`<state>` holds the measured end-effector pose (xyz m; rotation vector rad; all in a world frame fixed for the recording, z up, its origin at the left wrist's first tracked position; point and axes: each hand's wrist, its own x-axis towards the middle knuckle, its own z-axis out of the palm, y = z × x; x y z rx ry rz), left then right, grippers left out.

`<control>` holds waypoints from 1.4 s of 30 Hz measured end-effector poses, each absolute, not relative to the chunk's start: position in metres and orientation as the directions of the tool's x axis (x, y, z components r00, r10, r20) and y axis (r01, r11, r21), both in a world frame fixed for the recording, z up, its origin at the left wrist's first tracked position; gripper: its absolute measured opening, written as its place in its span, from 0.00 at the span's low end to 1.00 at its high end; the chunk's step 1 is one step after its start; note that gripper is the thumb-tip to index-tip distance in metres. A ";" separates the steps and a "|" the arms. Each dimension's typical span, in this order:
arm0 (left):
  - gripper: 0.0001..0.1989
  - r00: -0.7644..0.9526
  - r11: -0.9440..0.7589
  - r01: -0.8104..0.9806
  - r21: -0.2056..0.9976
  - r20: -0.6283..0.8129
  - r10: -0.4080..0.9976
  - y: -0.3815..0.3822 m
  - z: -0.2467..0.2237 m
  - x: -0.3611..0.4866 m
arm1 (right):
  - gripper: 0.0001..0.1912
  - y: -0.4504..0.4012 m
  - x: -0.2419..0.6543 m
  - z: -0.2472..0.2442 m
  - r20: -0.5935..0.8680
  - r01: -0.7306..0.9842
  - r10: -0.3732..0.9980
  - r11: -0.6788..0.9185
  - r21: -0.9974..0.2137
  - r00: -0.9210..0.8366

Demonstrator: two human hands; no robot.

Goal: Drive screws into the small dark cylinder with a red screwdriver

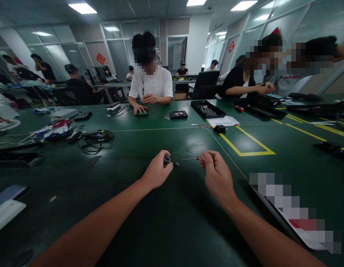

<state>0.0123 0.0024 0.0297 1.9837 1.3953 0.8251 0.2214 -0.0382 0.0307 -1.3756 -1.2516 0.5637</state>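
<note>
My left hand (158,170) is closed around a small dark round piece with a pale ring-shaped rim (166,159); its exact kind I cannot make out. Between thumb and fingers, my right hand (218,174) grips a thin screwdriver (190,159) with a red handle, its shaft pointing left. Close to the screwdriver's tip is a small dark, roundish bit (177,164), just right of my left fingers. Whether the tip touches it I cannot tell. Both hands are over the green table (161,215).
Coiled black cables (95,141) lie at left. A phone-like slab (9,196) is at the left edge, a partly blurred white-edged object (283,211) at right. Ahead are a small black block (219,128), a black tray (207,108) and a person in a white shirt (152,83).
</note>
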 end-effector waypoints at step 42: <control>0.10 -0.689 0.090 -0.106 0.990 -0.139 0.711 0.019 0.079 -0.240 | 0.16 -0.047 0.215 0.039 0.336 0.294 0.908 0.259 -0.920 0.252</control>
